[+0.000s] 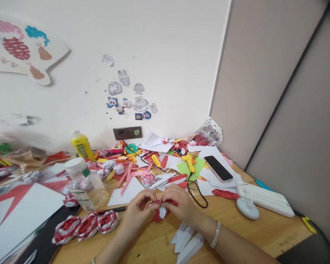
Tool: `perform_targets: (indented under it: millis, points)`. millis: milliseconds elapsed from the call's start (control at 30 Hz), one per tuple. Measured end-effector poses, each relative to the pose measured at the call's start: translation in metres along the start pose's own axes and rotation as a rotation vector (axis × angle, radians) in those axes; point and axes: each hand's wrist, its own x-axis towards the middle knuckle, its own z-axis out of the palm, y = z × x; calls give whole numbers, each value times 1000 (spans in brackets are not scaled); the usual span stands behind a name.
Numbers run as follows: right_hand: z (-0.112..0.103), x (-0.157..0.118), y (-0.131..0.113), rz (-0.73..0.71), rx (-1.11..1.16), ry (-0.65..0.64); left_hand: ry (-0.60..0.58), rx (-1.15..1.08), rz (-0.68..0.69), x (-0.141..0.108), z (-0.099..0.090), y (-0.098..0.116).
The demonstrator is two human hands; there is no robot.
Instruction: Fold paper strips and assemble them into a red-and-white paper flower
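Between my two hands is a small folded piece of red and white paper (162, 212), held just above the wooden table. My left hand (142, 206) pinches its left side between thumb and fingers. On the other side, my right hand (180, 205) grips the red paper, with a beaded bracelet on that wrist. Below my right forearm lie several folded white paper strips (188, 240). A row of twisted red-and-white paper rosettes (86, 225) rests left of my left forearm.
A clear plastic jar (86, 185) and a yellow bottle (81, 143) stand to the left. Behind my hands are paper scraps, a yellow glue gun (190, 161) with its cord, and a phone (218, 168). A white mouse (248, 208) sits at the right.
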Motion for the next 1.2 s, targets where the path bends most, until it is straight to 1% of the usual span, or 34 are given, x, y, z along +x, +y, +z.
perform_targets:
  millis: [100,167,233,367,400,467,567,667,800,900,1033,1100,1200]
  points:
    - [0,-1,2,-48,-10,6,-5,68,60,-1,-1,1]
    - [-1,0,1,-27,1,10,0,98,73,-1,0,4]
    - [0,0,-1,56,41,12,8,88,30,-1,0,6]
    - [1,1,-4,357,186,-6,-17,-6,-199,1,1,5]
    - [2,1,-4,425,227,-15,-19,-26,-244,2,1,4]
    - [3,2,-1,524,300,-30,-3,-56,-290,4,2,-1]
    - [4,2,4,595,375,-45,47,-53,-298,5,4,-8]
    - [4,2,8,630,385,-38,117,-9,-309,4,5,-15]
    - [4,2,9,638,357,-41,126,1,-350,4,5,-24]
    - [5,1,10,648,367,-59,71,1,-375,5,1,-26]
    - [8,-1,14,679,353,-97,-137,-47,-429,6,-7,-23]
    - [8,-2,15,695,346,-108,-209,-68,-437,6,-9,-23]
    - [8,-1,16,681,327,-98,-220,-76,-400,6,-10,-25]
